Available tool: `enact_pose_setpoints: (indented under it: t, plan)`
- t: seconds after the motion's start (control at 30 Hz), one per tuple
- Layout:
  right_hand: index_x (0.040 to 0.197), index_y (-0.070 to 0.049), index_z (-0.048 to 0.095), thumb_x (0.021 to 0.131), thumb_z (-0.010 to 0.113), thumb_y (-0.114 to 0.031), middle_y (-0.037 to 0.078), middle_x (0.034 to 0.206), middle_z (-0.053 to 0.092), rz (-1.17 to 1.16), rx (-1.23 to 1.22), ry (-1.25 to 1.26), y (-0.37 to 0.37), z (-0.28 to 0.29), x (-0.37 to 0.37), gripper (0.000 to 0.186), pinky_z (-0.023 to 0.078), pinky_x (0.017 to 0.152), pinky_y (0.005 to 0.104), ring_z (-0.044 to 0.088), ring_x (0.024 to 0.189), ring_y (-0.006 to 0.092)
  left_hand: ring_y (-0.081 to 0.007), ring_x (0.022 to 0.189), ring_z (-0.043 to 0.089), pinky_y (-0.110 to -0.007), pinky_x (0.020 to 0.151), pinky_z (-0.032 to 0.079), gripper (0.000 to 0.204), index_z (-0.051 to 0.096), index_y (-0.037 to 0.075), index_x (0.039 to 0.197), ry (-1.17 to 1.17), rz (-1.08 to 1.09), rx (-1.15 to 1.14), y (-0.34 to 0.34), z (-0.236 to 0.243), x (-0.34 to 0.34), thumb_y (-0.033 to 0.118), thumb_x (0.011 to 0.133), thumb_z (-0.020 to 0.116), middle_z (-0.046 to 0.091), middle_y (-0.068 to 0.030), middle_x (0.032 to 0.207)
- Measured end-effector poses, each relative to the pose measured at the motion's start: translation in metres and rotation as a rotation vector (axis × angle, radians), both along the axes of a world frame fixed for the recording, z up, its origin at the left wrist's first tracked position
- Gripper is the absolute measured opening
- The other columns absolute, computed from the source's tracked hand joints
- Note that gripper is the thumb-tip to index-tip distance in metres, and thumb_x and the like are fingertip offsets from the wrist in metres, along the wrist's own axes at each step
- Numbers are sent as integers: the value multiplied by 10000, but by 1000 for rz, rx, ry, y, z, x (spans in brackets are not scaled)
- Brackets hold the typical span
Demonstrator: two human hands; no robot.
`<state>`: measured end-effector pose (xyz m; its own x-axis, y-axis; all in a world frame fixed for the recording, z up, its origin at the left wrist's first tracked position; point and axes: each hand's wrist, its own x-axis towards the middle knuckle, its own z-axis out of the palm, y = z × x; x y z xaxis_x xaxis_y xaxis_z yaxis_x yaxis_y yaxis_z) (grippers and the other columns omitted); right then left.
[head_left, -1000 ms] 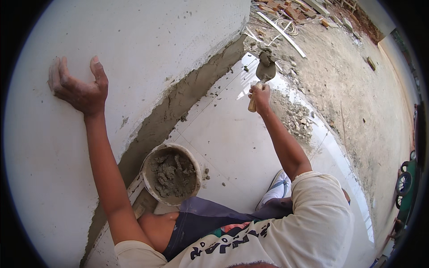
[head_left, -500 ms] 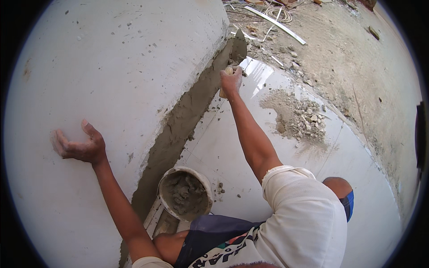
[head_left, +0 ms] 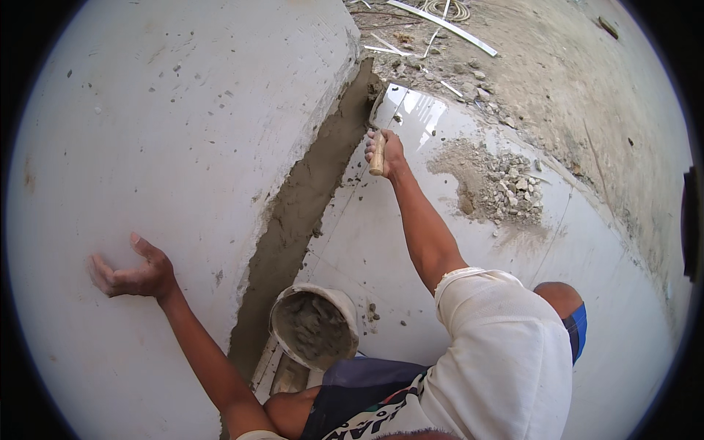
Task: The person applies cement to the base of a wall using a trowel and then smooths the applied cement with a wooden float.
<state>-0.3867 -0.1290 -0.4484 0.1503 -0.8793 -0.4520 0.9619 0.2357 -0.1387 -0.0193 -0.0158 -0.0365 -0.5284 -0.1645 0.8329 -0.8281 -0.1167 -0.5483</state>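
Note:
My right hand [head_left: 385, 154] is closed around the wooden handle [head_left: 378, 161] of a trowel, whose metal end lies at the far end of a strip of wet grey mortar [head_left: 293, 209]; the blade is mostly hidden. My left hand [head_left: 136, 271], dusted pale, has its fingers apart against the big white wall [head_left: 147, 125]. A round bucket [head_left: 315, 326] of grey mortar stands near my body, beside the strip, on white tiles [head_left: 374, 249] with scattered crumbs.
A heap of stone chips and sand [head_left: 506, 183] lies right of my right arm. Beyond the tile edge is rough ground [head_left: 579, 88] with rubble, white strips [head_left: 444, 26] and a coiled hose [head_left: 458, 9]. My bent knee [head_left: 557, 299] shows at the right.
My right hand with the trowel has moved left to the mortar strip and dropped a little since half a second ago. My left hand sits lower in the picture; the view has shifted.

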Motion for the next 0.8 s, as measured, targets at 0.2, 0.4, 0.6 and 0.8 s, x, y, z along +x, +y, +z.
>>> enact_pose_setpoints:
  t: [0.2, 0.4, 0.6, 0.8]
  plan:
    - [1000, -92, 504, 1011, 404, -364, -3, 680, 468, 64, -99, -103, -15, -2, -4, 290, 446, 470, 301, 456, 528, 116, -374, 1330, 378, -522, 1090, 352, 664, 393, -34, 1365, -6, 17, 0, 0, -2, -2, 411, 950, 657, 417, -188, 1375]
    - [1013, -93, 483, 1020, 394, -361, -11, 682, 460, 28, -53, 26, -21, 12, 10, 282, 432, 452, 281, 432, 505, 106, -377, 1300, 387, -496, 1074, 346, 685, 381, -46, 1350, -16, 8, 5, 1, 0, 1, 429, 945, 664, 445, -189, 1350]
    - [1010, -96, 484, 1024, 403, -380, 1, 693, 464, 22, -68, 109, -24, 19, 7, 295, 443, 464, 297, 447, 529, 111, -370, 1316, 348, -508, 1069, 363, 673, 365, -45, 1356, -34, 35, 27, 1, 0, -3, 415, 954, 646, 397, -194, 1360]
    - [1020, -90, 510, 1012, 438, -428, 28, 717, 506, 50, -77, 186, -21, 24, 11, 346, 466, 477, 335, 491, 531, 149, -367, 1310, 351, -504, 1064, 365, 678, 368, -48, 1344, -29, 66, 15, 1, 0, -4, 434, 956, 646, 397, -204, 1359]
